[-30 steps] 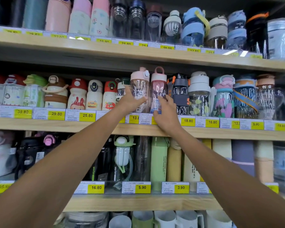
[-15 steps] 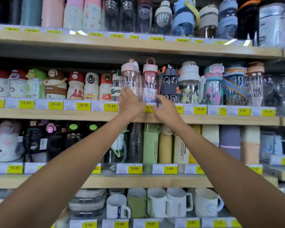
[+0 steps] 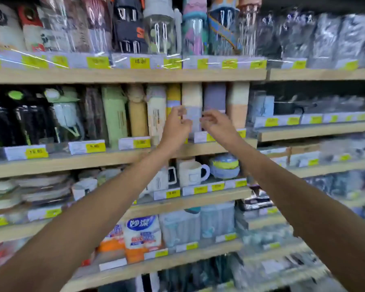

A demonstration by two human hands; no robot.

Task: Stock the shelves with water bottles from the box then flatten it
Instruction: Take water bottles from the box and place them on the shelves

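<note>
The frame is blurred by head motion. Water bottles (image 3: 160, 32) stand in a row on the upper wooden shelf (image 3: 126, 75), among them two clear bottles with pink tops (image 3: 93, 28) at the top left. My left hand (image 3: 176, 125) and my right hand (image 3: 216, 123) hang in the air side by side in front of the shelf below, level with tall pastel flasks (image 3: 191, 98). Both hands hold nothing and their fingers are loosely curled. The box is out of view.
Black and green bottles (image 3: 23, 119) fill the left of the second shelf. Mugs (image 3: 193, 172) and bowls (image 3: 224, 167) sit on the third shelf, packaged goods (image 3: 142, 234) lower down. Yellow price tags (image 3: 139, 62) line every shelf edge.
Both hands have let go of the two pink-topped bottles, which stay on the upper shelf. The hands dropped away from it, and the view tilted down and to the right.
</note>
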